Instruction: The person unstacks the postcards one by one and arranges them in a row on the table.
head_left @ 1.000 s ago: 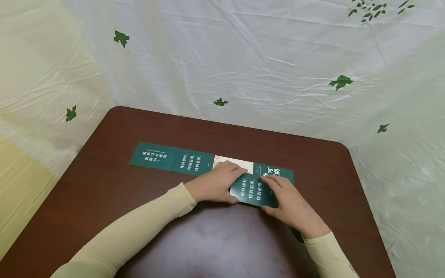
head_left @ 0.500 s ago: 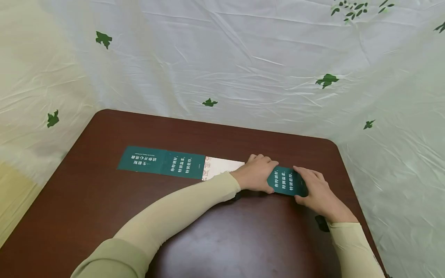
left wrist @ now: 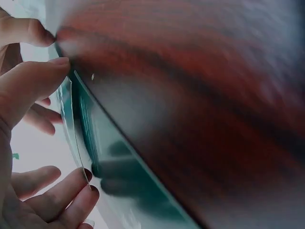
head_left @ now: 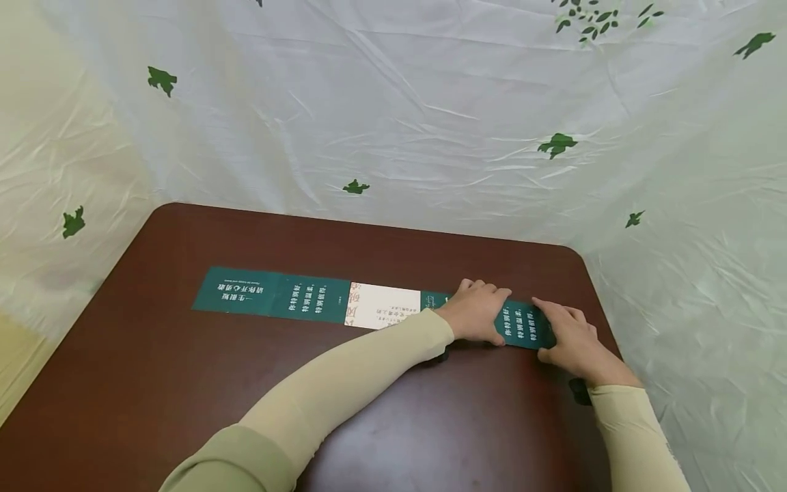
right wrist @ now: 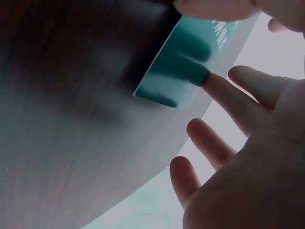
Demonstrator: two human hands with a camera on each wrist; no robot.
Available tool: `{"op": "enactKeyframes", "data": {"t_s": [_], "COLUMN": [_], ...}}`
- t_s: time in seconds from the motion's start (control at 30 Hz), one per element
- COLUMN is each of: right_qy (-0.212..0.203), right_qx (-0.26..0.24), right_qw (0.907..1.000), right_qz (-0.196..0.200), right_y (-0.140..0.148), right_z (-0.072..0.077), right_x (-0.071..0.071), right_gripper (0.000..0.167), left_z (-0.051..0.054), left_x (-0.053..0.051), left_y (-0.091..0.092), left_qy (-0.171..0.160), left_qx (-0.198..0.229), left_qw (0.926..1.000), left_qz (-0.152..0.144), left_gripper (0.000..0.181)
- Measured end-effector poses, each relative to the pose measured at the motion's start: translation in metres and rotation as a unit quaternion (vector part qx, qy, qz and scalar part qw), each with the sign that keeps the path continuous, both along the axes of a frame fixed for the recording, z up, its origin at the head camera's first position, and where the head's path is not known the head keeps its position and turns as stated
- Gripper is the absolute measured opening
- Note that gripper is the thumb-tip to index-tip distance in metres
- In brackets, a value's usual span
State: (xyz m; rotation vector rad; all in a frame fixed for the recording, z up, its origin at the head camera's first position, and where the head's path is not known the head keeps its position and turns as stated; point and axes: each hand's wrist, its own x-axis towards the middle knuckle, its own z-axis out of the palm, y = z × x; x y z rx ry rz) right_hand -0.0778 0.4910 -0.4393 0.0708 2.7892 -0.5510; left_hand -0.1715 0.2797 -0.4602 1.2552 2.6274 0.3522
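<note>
A green card with white characters (head_left: 521,324) lies at the right end of a row on the table. My left hand (head_left: 476,311) holds its left end, thumb at the near edge and fingers toward the far edge. At the other end, my right hand (head_left: 578,345) grips it between thumb and fingers. In the right wrist view a fingertip touches the green card (right wrist: 162,71), while other fingers spread free. The left wrist view catches a thin card edge between the left thumb and fingers (left wrist: 62,200). Part of another green card (head_left: 433,299) disappears behind the left hand.
Leftward in the row lie a white card with red characters (head_left: 381,304), a green card (head_left: 316,298) and another green card (head_left: 236,290). The brown table (head_left: 277,383) has rounded far corners. White sheeting with green leaf prints (head_left: 369,102) hangs behind it.
Both hands have moved the green card from in front of the row to its right end. The camera view has shifted, and the white card is now more exposed.
</note>
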Motion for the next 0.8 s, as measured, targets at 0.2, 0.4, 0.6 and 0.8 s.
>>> {"op": "enactKeyframes", "data": {"t_s": [0.2, 0.4, 0.6, 0.8], "right_qy": [-0.008, -0.002, -0.009, -0.006], "right_qx": [0.006, 0.025, 0.027, 0.014], "right_qw": [0.9999, 0.9996, 0.9996, 0.9999], "right_qz": [0.005, 0.010, 0.005, -0.008], "right_y": [-0.004, -0.007, -0.008, -0.008], "right_z": [-0.004, 0.003, 0.000, -0.003], "right_x": [-0.004, -0.016, -0.017, -0.008], "right_gripper": [0.106, 0.108, 0.108, 0.107], "left_z": [-0.011, -0.004, -0.003, 0.005], "left_x": [0.003, -0.003, -0.003, 0.007], "left_y": [-0.001, -0.004, -0.005, -0.018], "left_qy": [0.006, 0.009, 0.004, 0.006], "left_qx": [0.002, 0.012, 0.001, 0.017], "left_qw": [0.9999, 0.9994, 0.9996, 0.9997], "left_qz": [0.013, 0.030, 0.030, 0.016], "left_gripper": [0.098, 0.098, 0.095, 0.098]}}
